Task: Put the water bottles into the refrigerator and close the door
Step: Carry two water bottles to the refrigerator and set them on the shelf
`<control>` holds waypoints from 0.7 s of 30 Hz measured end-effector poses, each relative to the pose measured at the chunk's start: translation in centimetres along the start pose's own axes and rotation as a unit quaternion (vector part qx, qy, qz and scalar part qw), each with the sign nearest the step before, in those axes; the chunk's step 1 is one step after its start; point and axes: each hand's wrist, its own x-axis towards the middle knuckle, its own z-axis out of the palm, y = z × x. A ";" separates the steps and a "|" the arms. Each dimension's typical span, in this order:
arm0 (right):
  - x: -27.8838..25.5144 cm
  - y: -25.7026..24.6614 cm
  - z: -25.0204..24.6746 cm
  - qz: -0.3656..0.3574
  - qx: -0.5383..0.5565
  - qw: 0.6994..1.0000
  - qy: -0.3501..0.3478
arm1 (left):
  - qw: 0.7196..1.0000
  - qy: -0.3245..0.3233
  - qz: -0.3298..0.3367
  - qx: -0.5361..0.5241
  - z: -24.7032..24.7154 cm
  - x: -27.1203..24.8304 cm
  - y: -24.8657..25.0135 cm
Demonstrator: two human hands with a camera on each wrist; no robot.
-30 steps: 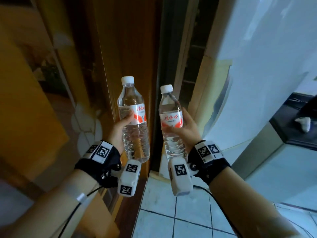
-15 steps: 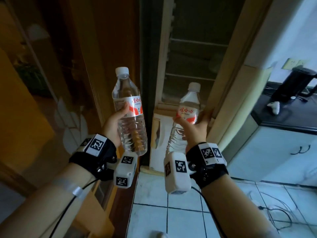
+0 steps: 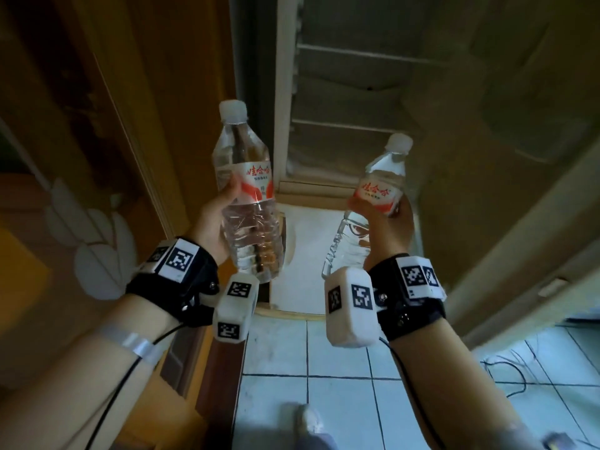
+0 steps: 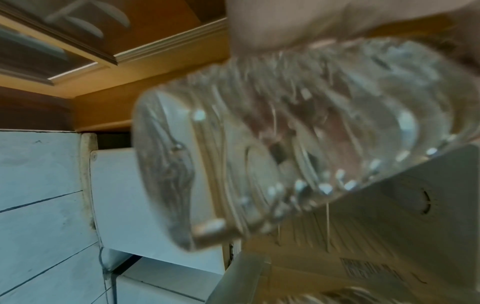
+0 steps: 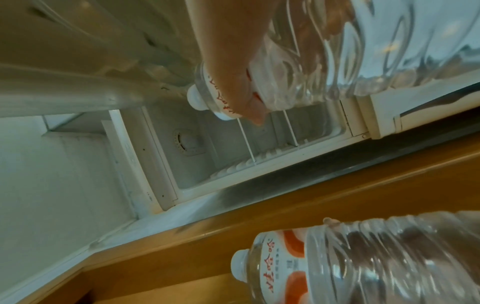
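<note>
The refrigerator [image 3: 373,102] interior is left open ahead; passage is bounded by 2 wire shelves [image 3: 357,55] and the wooden cabinet [image 3: 146,92].

Two bottles up in front of the open refrigerator [image 3: 373,92]: the left bottle [image 3: 246,203] stands upright at about 11 o'clock in the left hand [image 3: 211,227], the right bottle [image 3: 367,216] leans toward 1 o'clock in the right hand [image 3: 386,232]. They're apart, side by side. Refrigerator shelves [image 3: 357,55] lie straight ahead at 12 o'clock, behind both bottles. A wooden door [image 3: 146,108] stands at 9 o'clock, the refrigerator door [image 3: 519,157] at 3 o'clock. Tiled floor [image 3: 324,401] at 6 o'clock, below both wrists.
</note>
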 end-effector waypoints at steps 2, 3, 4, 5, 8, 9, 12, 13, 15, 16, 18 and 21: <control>2.1 -0.3 0.4 -0.005 0.009 1.000 0.016 | 1.000 0.013 -0.007 -0.005 0.7 2.2 -0.2; 3.4 -0.4 0.5 -0.005 0.012 1.000 0.021 | 1.000 0.016 -0.014 -0.013 1.3 3.6 -0.2; 4.8 -0.7 0.5 -0.008 0.013 1.000 0.021 | 1.000 0.014 -0.017 -0.021 1.8 5.2 -0.3; 6.3 -0.9 0.6 -0.013 0.013 1.000 0.018 | 0.999 0.008 -0.023 -0.027 2.6 6.8 -0.3; 11.9 -2.2 0.6 -0.028 0.037 0.999 0.018 | 0.998 -0.035 -0.046 -0.035 5.6 12.4 -0.2; 13.8 -2.9 0.7 -0.034 0.044 0.998 0.015 | 0.997 -0.050 -0.051 -0.033 6.7 14.2 0.0; 19.6 -5.4 0.9 -0.053 0.068 0.996 -0.006 | 0.994 -0.091 -0.055 0.014 9.8 20.0 0.8; 21.5 -6.3 0.9 -0.055 0.072 0.996 -0.009 | 0.994 -0.085 -0.049 0.043 10.8 21.9 1.2; 25.1 -8.4 0.9 -0.069 0.071 0.995 -0.020 | 0.993 -0.090 -0.024 0.072 12.5 25.7 2.2; 27.0 -9.5 0.9 -0.086 0.067 0.993 -0.031 | 0.992 -0.108 -0.004 0.064 13.3 27.5 2.7; 30.3 -11.5 1.5 -0.118 0.064 0.989 -0.065 | 0.992 -0.118 0.031 0.045 14.6 30.7 3.6; 34.4 -13.9 3.0 -0.157 0.067 0.981 -0.097 | 0.991 -0.099 0.076 0.045 15.8 34.9 5.0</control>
